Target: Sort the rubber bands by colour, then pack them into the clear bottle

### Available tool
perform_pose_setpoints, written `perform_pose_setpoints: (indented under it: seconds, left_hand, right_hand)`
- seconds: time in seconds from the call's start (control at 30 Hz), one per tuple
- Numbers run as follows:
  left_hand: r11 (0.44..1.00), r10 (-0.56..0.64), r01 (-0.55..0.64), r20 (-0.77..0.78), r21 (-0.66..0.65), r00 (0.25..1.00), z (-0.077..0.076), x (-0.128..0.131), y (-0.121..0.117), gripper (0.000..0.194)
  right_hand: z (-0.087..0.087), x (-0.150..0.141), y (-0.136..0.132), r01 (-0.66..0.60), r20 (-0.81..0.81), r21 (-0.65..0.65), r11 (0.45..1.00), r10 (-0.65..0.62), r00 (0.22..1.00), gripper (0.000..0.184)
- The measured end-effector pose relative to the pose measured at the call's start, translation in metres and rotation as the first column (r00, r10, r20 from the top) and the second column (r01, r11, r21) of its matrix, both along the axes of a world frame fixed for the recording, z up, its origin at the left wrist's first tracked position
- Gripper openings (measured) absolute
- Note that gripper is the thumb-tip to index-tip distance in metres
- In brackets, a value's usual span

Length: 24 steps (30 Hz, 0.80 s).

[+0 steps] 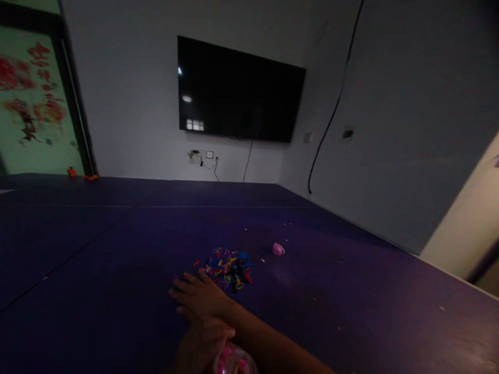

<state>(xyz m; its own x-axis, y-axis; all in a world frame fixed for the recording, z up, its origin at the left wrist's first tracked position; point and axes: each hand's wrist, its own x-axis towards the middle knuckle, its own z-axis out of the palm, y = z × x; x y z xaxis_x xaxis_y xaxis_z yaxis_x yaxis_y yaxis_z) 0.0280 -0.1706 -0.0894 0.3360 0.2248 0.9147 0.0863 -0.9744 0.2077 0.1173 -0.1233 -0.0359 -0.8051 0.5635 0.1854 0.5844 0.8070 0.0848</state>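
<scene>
A loose pile of small colourful elastic bands point(230, 270) lies on the dark purple floor point(117, 249). My right hand point(200, 295) reaches across from the lower right, its fingers spread on the floor at the pile's near left edge. Below it, my left hand point(202, 340) is curled at the side of a clear jar point(236, 359) with pink and other bright pieces inside; the frame's bottom edge cuts off most of the jar. A small pink cap-like piece point(278, 249) with a loop sits to the right of the pile.
A large black television point(239, 93) hangs on the far wall, with sockets point(209, 155) and cables below. One black cable point(329, 127) dangles along the right wall. Small orange objects point(90, 177) lie by the glass door point(35, 98). White specks dot the floor.
</scene>
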Motion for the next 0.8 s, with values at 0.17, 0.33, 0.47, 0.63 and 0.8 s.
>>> perform_pose_setpoints:
  seconds: [0.17,0.33,0.47,0.63,0.8]
  left_hand:
    - [0.996,0.090,-0.089,0.042,-0.028,0.995,0.030,0.000,-0.018,0.056]
    - [0.982,0.129,-0.124,0.025,-0.141,0.991,0.024,0.002,-0.022,0.053]
    - [0.934,0.137,-0.152,-0.069,-0.322,0.988,0.013,0.001,-0.018,0.051]
    - [0.882,0.217,-0.213,-0.040,-0.420,0.975,0.019,-0.003,-0.028,0.045]
    - [0.847,0.333,-0.282,0.036,-0.451,0.942,0.024,-0.010,-0.021,0.042]
  right_hand:
    - [0.013,0.029,0.013,0.472,-0.102,-0.028,0.881,-0.472,0.875,0.041]
    - [0.011,0.021,0.005,0.260,-0.102,-0.044,0.965,-0.263,0.959,0.046]
    - [0.014,-0.011,0.001,-0.015,-0.074,-0.032,0.999,0.013,0.997,0.044]
    - [0.016,-0.045,0.015,0.079,-0.127,-0.081,0.994,-0.089,0.988,0.044]
    - [0.010,-0.033,0.034,0.461,-0.061,-0.142,0.876,-0.473,0.879,0.039]
